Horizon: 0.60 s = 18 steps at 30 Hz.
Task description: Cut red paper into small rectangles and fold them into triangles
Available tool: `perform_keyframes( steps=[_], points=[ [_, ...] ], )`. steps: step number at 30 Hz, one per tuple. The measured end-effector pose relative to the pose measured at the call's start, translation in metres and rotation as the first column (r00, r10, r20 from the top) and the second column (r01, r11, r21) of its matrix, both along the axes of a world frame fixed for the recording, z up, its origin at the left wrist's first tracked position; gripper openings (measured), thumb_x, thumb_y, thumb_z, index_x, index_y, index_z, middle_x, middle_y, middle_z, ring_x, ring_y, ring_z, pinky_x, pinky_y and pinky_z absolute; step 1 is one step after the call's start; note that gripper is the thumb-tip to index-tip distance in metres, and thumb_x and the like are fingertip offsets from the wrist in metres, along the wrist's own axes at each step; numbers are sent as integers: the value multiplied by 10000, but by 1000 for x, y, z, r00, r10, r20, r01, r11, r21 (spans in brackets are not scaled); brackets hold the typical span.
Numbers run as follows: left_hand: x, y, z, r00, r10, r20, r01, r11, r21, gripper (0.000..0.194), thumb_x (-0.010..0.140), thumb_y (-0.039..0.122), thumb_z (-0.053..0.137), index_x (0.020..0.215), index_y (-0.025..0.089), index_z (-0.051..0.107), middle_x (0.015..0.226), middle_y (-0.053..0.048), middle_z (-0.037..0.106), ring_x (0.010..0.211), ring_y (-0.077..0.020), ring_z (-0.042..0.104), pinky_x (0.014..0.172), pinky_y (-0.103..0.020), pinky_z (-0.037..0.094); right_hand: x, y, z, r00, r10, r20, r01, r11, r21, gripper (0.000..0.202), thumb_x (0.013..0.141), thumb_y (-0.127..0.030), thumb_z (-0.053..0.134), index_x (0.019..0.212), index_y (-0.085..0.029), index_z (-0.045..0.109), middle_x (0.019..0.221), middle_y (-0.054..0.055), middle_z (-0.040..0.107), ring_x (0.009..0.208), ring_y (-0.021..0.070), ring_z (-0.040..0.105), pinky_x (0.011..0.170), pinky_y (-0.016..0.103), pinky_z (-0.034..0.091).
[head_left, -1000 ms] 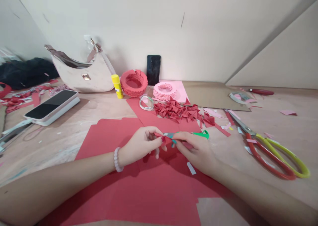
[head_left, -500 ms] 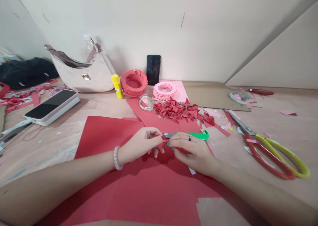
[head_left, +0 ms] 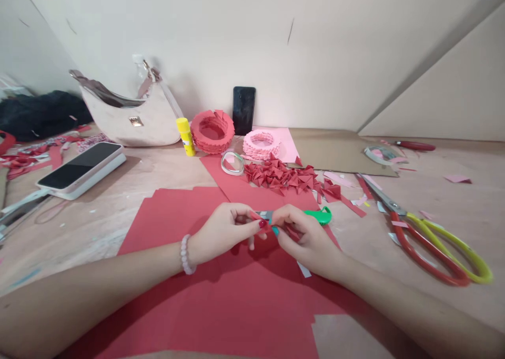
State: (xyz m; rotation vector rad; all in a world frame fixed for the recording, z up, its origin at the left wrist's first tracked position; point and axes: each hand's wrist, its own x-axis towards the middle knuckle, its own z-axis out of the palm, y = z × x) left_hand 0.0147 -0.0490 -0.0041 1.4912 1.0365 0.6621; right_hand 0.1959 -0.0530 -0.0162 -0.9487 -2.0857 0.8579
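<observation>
Between my hands is a small folded piece of red paper [head_left: 265, 226]. My left hand [head_left: 226, 230] is closed, pinching its left end between thumb and fingers. From the other side, my right hand [head_left: 305, 238] pinches it with thumb and forefinger. Both hands are over large red paper sheets [head_left: 221, 306]. Behind the right hand lies a green-handled cutter [head_left: 323, 215], its middle hidden by the fingers. A heap of folded red paper triangles [head_left: 276, 175] sits just beyond the hands.
Farther back stand a red paper ring [head_left: 212, 132], a pink paper ring [head_left: 261, 146], a yellow glue stick [head_left: 185, 137] and an upright phone [head_left: 243, 110]. Large scissors [head_left: 430, 243] lie at right. A white handbag [head_left: 130, 119] and another phone [head_left: 82, 169] are at left; cardboard [head_left: 335, 151] lies behind.
My right hand has drawn its fingers in and turned, now pinching the red paper's right end. The left hand has barely moved. The top red sheet's far edge has shifted.
</observation>
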Motion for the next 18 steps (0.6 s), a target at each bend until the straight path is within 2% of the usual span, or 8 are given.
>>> perform_keyframes(
  steps=[3, 5, 8, 10, 14, 18],
  points=[
    [0, -2, 0, 1000, -3, -25, 5, 999, 51, 249, 798, 317, 473, 758, 113, 610, 501, -2, 564, 408, -84, 503, 408, -169, 396, 0, -1, 1, 1000, 17, -13, -17, 1000, -4, 119, 787, -112, 424, 839, -202, 481, 732, 9, 532, 638, 112, 509, 564, 214, 435],
    [0, -4, 0, 997, -5, -75, 17, 987, 160, 241, 814, 273, 437, 774, 120, 619, 542, -13, 591, 486, -106, 547, 493, -189, 429, 0, -2, 1, 1000, 20, -14, -20, 1000, 14, 95, 794, -129, 433, 831, -202, 483, 731, 12, 536, 640, 114, 512, 564, 214, 437],
    [-1, -8, 3, 980, -1, -201, 76, 928, 365, 231, 810, 193, 403, 787, 144, 627, 601, -10, 611, 570, -119, 559, 584, -200, 421, 0, -4, 3, 1000, 4, 7, -4, 999, 49, 80, 802, -143, 439, 810, -203, 492, 722, 13, 552, 622, 113, 513, 548, 211, 432],
    [0, -10, 5, 961, -6, -276, 134, 883, 449, 232, 802, 157, 385, 783, 157, 617, 605, -2, 600, 562, -112, 536, 585, -196, 396, -1, -6, 4, 1000, -4, 29, 2, 998, 64, 90, 803, -139, 438, 791, -203, 500, 702, 8, 561, 605, 111, 514, 539, 210, 426],
    [0, -11, 5, 929, -53, -367, 245, 830, 500, 173, 749, 95, 388, 715, 162, 544, 601, 13, 541, 531, -96, 460, 537, -185, 337, -3, -7, 7, 998, 29, 56, -32, 998, 57, 84, 798, -146, 466, 790, -205, 524, 713, 10, 590, 625, 115, 541, 569, 216, 436],
    [0, -12, 3, 908, -63, -415, 282, 822, 494, 120, 690, 74, 395, 629, 165, 443, 575, 19, 482, 515, -96, 405, 512, -186, 309, -5, -7, 7, 997, 60, 52, -63, 996, 63, 117, 793, -130, 467, 840, -210, 538, 763, 15, 616, 670, 120, 564, 616, 222, 447]
  ],
)
